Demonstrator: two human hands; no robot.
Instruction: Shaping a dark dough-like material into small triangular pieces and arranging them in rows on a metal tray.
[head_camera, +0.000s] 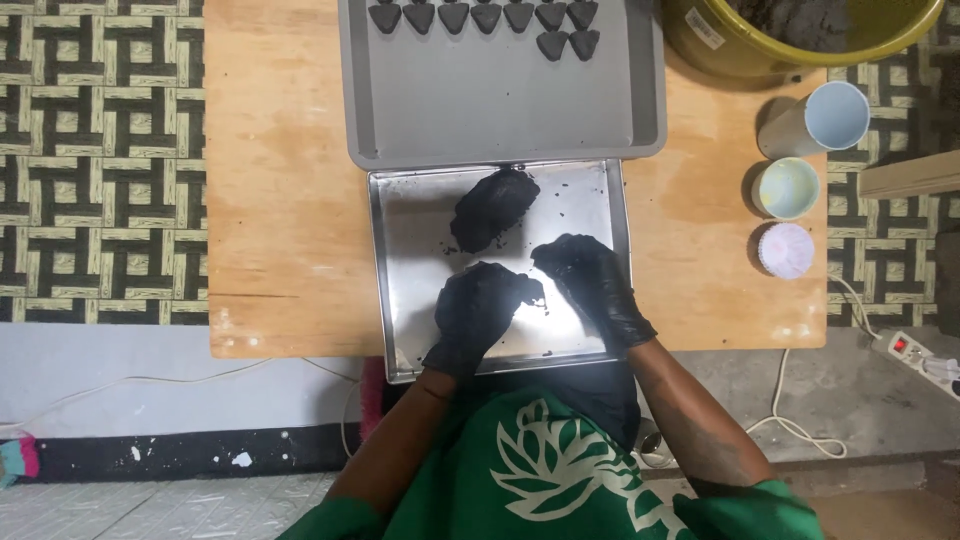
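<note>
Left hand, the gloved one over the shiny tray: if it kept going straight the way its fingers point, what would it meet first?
Probably the big dark lump lying farther up the steel tray. The left hand points up and slightly right, toward it, with only bare tray and crumbs between. Height above the tray is unclear.

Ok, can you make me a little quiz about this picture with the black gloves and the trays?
1. True or false: the lump of black paste lies in the shiny metal tray.
2. Where do the small shaped black pieces sit? A) grey tray B) yellow tub C) the floor
3. Fill in: the left hand and right hand both wear black ____.

Key: 1 true. 2 A. 3 gloves; between their fingers is a small bit of paste.
</note>
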